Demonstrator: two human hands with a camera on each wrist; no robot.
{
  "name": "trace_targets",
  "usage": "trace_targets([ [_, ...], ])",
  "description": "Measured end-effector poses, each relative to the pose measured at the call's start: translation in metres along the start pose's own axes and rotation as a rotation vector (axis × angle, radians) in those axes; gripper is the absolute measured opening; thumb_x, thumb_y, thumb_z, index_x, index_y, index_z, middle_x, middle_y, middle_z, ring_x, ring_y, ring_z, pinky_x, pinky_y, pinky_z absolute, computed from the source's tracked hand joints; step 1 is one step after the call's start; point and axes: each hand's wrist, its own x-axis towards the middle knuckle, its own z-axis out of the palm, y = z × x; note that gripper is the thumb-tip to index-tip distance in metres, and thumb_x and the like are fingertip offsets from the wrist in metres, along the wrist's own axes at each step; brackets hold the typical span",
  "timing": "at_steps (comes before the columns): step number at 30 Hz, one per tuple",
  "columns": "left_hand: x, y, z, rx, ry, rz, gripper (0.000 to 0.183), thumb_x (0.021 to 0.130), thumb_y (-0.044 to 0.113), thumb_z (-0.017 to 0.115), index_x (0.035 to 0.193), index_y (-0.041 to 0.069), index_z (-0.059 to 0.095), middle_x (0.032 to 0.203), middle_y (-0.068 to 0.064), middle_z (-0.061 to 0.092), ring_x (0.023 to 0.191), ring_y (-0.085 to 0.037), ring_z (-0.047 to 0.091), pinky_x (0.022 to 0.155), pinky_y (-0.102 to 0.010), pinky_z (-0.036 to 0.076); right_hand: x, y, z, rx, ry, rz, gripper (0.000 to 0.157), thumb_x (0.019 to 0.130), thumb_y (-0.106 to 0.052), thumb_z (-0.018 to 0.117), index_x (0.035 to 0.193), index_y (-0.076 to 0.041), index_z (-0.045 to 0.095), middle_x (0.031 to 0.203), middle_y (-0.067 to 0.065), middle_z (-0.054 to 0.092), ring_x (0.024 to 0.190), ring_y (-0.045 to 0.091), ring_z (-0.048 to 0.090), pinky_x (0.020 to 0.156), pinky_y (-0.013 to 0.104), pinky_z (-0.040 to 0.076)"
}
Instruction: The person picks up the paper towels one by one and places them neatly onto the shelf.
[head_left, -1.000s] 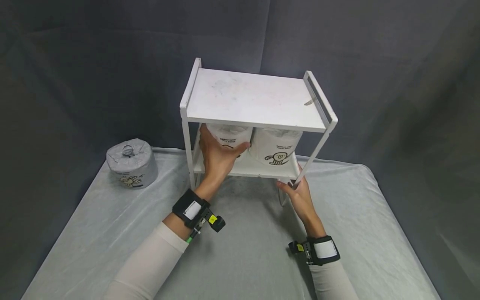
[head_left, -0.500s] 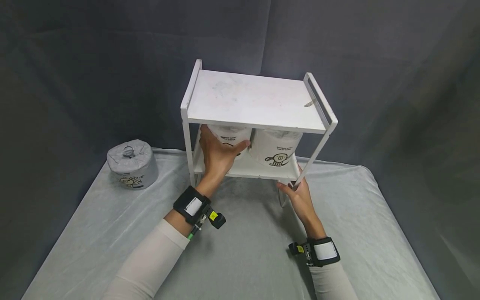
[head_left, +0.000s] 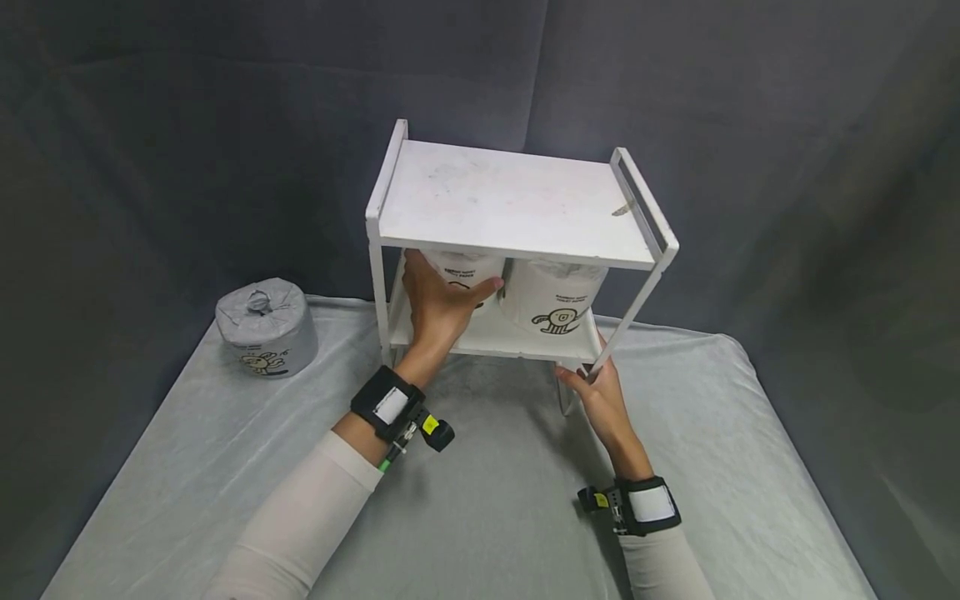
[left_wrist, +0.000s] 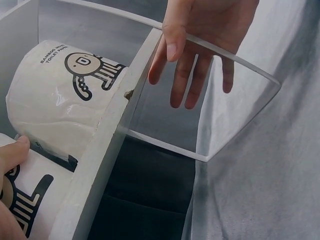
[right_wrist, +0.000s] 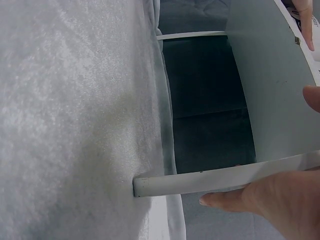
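A white two-tier shelf rack (head_left: 510,200) stands near the back of the table. My left hand (head_left: 438,308) grips a wrapped toilet paper roll (head_left: 468,268) on its lower tier, thumb across the front and fingers at the left side. A second toilet paper roll (head_left: 555,296) sits close on the right, its printed dog facing me. At the rack's right front leg (right_wrist: 170,184) is my right hand (head_left: 600,396). Its thumb overlaps the leg, and its fingers (left_wrist: 182,80) extend straight on the other side. The upper tier hides the rolls' tops.
Another wrapped toilet paper roll (head_left: 266,329) stands upright on the grey cloth-covered table (head_left: 495,500), left of the rack. Dark fabric (head_left: 262,150) hangs behind. The rack's top tier has raised side rails (head_left: 645,204).
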Motion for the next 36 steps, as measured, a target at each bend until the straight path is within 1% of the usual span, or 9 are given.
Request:
trace_targets([
  [6,0.001,-0.001,0.002,0.015,-0.015,-0.055,0.127,0.061,0.038,0.090,0.155,0.021,0.007,0.144,-0.009,0.034,0.136,-0.022,0.029,0.113,-0.041,0.022,0.001,-0.001,0.000,0.005,0.001,0.006,0.078,0.088,-0.008,0.065,0.155,-0.025,0.029,0.151,0.005,0.042,0.139,0.024,0.037,0.112,0.057,0.026],
  [10,0.001,-0.001,0.002,0.015,-0.023,-0.069,0.126,0.061,0.038,0.089,0.155,0.021,0.007,0.144,-0.010,0.033,0.136,-0.023,0.029,0.112,-0.043,0.023,0.000,0.000,0.000,0.001,-0.001,0.002,0.078,0.088,-0.008,0.065,0.155,-0.025,0.028,0.151,0.005,0.042,0.139,0.025,0.037,0.112,0.059,0.025],
  [13,0.001,-0.001,0.001,0.018,-0.027,-0.061,0.125,0.061,0.039,0.089,0.155,0.021,0.009,0.144,-0.009,0.034,0.136,-0.021,0.029,0.112,-0.042,0.024,0.000,0.000,0.000,-0.001,0.000,-0.006,0.078,0.089,-0.007,0.065,0.155,-0.025,0.028,0.151,0.006,0.042,0.139,0.026,0.037,0.112,0.060,0.024],
  [16,0.001,0.000,0.000,0.018,-0.027,-0.035,0.124,0.061,0.039,0.090,0.154,0.019,0.010,0.143,-0.009,0.035,0.135,-0.020,0.030,0.112,-0.041,0.024,0.000,0.001,0.000,-0.001,0.000,-0.011,0.077,0.089,-0.008,0.064,0.155,-0.024,0.029,0.150,0.007,0.043,0.138,0.026,0.038,0.111,0.061,0.025],
  [20,0.001,0.000,-0.001,0.000,-0.017,0.023,0.123,0.061,0.037,0.090,0.153,0.018,0.012,0.142,-0.009,0.036,0.134,-0.018,0.033,0.111,-0.038,0.025,0.001,0.001,0.000,0.007,-0.003,-0.010,0.077,0.089,-0.009,0.065,0.155,-0.025,0.029,0.151,0.006,0.042,0.139,0.026,0.037,0.112,0.061,0.024],
  [26,-0.002,0.003,-0.005,-0.003,-0.022,0.071,0.123,0.063,0.042,0.088,0.154,0.020,0.009,0.143,-0.009,0.033,0.134,-0.016,0.031,0.110,-0.040,0.025,0.001,0.000,0.001,0.027,-0.006,-0.014,0.077,0.089,-0.008,0.065,0.155,-0.025,0.030,0.151,0.006,0.042,0.139,0.028,0.037,0.111,0.061,0.024],
  [31,-0.006,0.007,-0.011,-0.009,-0.009,0.122,0.119,0.063,0.042,0.088,0.154,0.020,0.014,0.141,-0.009,0.035,0.131,-0.016,0.033,0.110,-0.040,0.024,0.001,0.000,0.001,0.033,-0.008,-0.006,0.078,0.088,-0.007,0.065,0.155,-0.025,0.029,0.152,0.005,0.040,0.141,0.028,0.034,0.111,0.062,0.024],
  [33,-0.008,0.009,-0.013,-0.008,-0.007,0.137,0.120,0.063,0.043,0.088,0.154,0.019,0.014,0.142,-0.009,0.035,0.133,-0.016,0.032,0.111,-0.040,0.022,0.001,0.001,0.001,0.030,-0.007,-0.002,0.078,0.089,-0.007,0.065,0.155,-0.025,0.029,0.153,0.005,0.040,0.141,0.028,0.034,0.111,0.062,0.024],
  [36,-0.011,0.012,-0.015,0.008,-0.011,0.144,0.124,0.063,0.046,0.087,0.156,0.019,0.009,0.147,-0.010,0.031,0.137,-0.016,0.026,0.113,-0.039,0.019,0.001,0.001,0.000,0.026,-0.004,0.003,0.077,0.089,-0.008,0.065,0.155,-0.024,0.029,0.152,0.005,0.041,0.140,0.027,0.036,0.112,0.060,0.025],
])
